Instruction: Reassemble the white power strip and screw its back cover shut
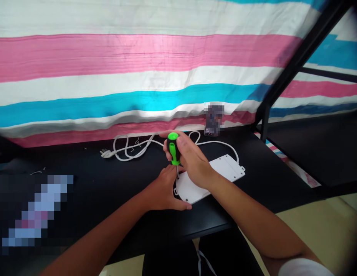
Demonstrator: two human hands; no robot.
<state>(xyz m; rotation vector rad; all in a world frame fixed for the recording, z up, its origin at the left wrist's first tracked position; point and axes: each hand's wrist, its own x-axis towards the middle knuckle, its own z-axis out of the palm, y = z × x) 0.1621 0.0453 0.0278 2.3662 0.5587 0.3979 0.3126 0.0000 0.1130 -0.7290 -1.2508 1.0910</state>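
A white power strip (218,170) lies on the dark table, its flat side with the corner screw holes facing up. My left hand (166,188) grips its left end, thumb along the near edge and fingers at the far edge. In my right hand (192,157) is a green and black screwdriver (174,149), held nearly upright. Its metal shaft points down at the hole in the strip's far left corner; whether the tip sits in a screw cannot be made out. My right hand and wrist cover part of the strip's middle.
The strip's white cord (221,142) runs behind my hands to a loose coil and a plug (106,153) at the left. A phone-like, pixelated object (214,120) leans against the striped sheet (138,53). A black metal frame (282,80) stands at right. Another blurred-out area covers the left side.
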